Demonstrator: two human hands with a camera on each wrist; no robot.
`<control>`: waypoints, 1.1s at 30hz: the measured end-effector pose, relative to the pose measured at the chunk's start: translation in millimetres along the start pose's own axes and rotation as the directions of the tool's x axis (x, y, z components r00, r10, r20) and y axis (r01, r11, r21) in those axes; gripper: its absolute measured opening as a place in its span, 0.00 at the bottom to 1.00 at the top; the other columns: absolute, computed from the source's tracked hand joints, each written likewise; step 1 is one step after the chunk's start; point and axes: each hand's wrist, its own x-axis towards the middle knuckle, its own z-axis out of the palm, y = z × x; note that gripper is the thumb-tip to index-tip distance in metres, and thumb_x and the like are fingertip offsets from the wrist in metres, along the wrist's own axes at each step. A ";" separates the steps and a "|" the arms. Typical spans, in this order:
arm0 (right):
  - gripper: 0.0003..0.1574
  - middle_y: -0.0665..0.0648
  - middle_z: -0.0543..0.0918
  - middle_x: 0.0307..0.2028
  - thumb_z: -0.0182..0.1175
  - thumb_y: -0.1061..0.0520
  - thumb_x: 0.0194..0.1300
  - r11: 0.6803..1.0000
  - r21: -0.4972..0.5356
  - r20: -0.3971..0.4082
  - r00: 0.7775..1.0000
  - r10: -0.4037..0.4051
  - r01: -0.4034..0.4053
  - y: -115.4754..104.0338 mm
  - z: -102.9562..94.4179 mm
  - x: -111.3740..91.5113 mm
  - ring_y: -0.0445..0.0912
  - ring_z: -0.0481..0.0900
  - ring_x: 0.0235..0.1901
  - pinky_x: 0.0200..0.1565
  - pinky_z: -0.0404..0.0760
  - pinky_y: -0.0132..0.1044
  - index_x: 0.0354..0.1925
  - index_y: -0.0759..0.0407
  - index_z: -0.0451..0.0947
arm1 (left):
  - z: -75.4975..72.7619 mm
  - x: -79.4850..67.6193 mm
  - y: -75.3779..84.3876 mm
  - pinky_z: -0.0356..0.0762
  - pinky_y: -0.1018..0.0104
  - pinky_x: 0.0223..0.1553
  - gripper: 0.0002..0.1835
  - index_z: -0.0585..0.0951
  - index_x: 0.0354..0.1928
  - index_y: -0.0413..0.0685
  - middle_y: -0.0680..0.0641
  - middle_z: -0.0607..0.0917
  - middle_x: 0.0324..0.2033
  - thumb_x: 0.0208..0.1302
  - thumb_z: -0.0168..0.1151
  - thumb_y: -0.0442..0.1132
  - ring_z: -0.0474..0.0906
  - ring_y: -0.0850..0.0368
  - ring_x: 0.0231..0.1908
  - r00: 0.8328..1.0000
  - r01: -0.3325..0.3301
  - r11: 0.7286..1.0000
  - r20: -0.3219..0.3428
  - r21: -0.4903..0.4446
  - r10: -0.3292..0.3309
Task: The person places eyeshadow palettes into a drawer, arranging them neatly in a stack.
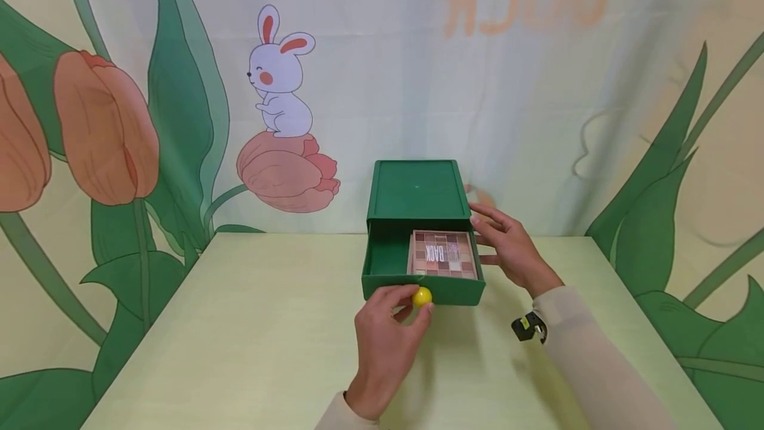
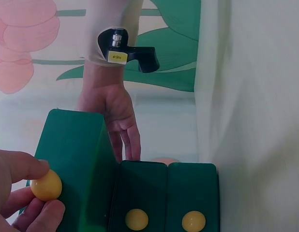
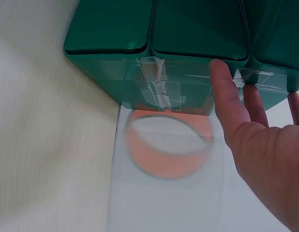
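Observation:
A small green drawer cabinet (image 1: 418, 188) stands near the back of the table, its top drawer (image 1: 456, 292) pulled out. In that drawer's right part lies a flat box with a grid of brown and pink squares (image 1: 453, 264) and the word BACK, probably an eyeshadow palette. My left hand (image 1: 386, 330) pinches the drawer's round yellow knob (image 1: 422, 296) between thumb and fingers. Against the cabinet's right side rests my right hand (image 3: 265, 145), its fingers extended over clear tape on the green wall. Two lower drawers (image 2: 140, 186) with yellow knobs show shut in the left wrist view.
A pale table (image 1: 239, 324) carries the cabinet. Right behind it hangs a cloth (image 1: 388, 71) printed with tulips and a white rabbit. A black wrist device (image 1: 525, 327) sits on my right sleeve.

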 end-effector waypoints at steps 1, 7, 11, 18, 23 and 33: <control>0.42 0.67 0.67 0.76 0.59 0.33 0.76 1.000 0.001 0.001 1.000 -0.001 0.001 0.1 -0.2 -0.2 0.70 0.74 0.70 0.59 0.83 0.66 0.81 0.40 0.63 | 0.7 0.6 -0.3 0.88 0.69 0.43 0.16 0.91 0.49 0.45 0.49 0.88 0.45 0.60 0.81 0.40 0.89 0.57 0.44 1.000 0.002 1.000 -0.007 -0.009 -0.002; 0.43 0.67 0.68 0.75 0.59 0.33 0.76 1.000 0.016 0.004 1.000 0.001 -0.001 2.5 -0.5 0.3 0.69 0.75 0.70 0.57 0.85 0.63 0.81 0.40 0.63 | 4.5 5.3 -2.9 0.88 0.70 0.43 0.17 0.91 0.49 0.44 0.48 0.88 0.44 0.59 0.82 0.39 0.90 0.58 0.44 0.999 0.006 0.998 -0.050 -0.058 -0.009; 0.43 0.66 0.70 0.75 0.60 0.32 0.74 1.000 0.016 -0.004 1.000 0.007 -0.007 7.0 -1.2 2.4 0.65 0.79 0.67 0.56 0.86 0.62 0.80 0.39 0.65 | 8.0 10.0 -5.4 0.88 0.70 0.42 0.16 0.91 0.48 0.44 0.48 0.88 0.43 0.58 0.82 0.39 0.90 0.58 0.43 0.998 0.017 0.997 -0.060 -0.075 -0.022; 0.41 0.66 0.69 0.75 0.60 0.33 0.75 1.000 0.030 -0.004 1.000 -0.001 0.001 6.4 -1.0 3.2 0.65 0.78 0.68 0.54 0.88 0.59 0.79 0.39 0.66 | 15.1 19.6 -10.1 0.88 0.69 0.43 0.16 0.90 0.48 0.44 0.48 0.88 0.43 0.59 0.81 0.41 0.89 0.58 0.42 0.997 -0.002 0.996 -0.071 -0.092 -0.004; 0.42 0.66 0.68 0.76 0.59 0.33 0.76 1.000 0.013 -0.004 1.000 -0.001 0.001 6.9 -0.6 1.9 0.68 0.75 0.70 0.54 0.88 0.59 0.80 0.40 0.64 | 18.8 24.2 -12.9 0.89 0.68 0.44 0.16 0.90 0.48 0.43 0.47 0.87 0.43 0.59 0.81 0.40 0.88 0.58 0.43 0.998 -0.003 0.994 -0.062 -0.112 -0.004; 0.41 0.66 0.69 0.75 0.59 0.34 0.76 1.000 0.011 -0.014 1.000 -0.015 0.016 5.9 -0.5 1.2 0.66 0.78 0.68 0.55 0.86 0.64 0.80 0.40 0.65 | 27.5 41.0 -18.9 0.89 0.66 0.44 0.14 0.90 0.46 0.43 0.47 0.87 0.42 0.61 0.80 0.41 0.88 0.56 0.43 0.998 -0.012 0.996 -0.069 -0.083 0.006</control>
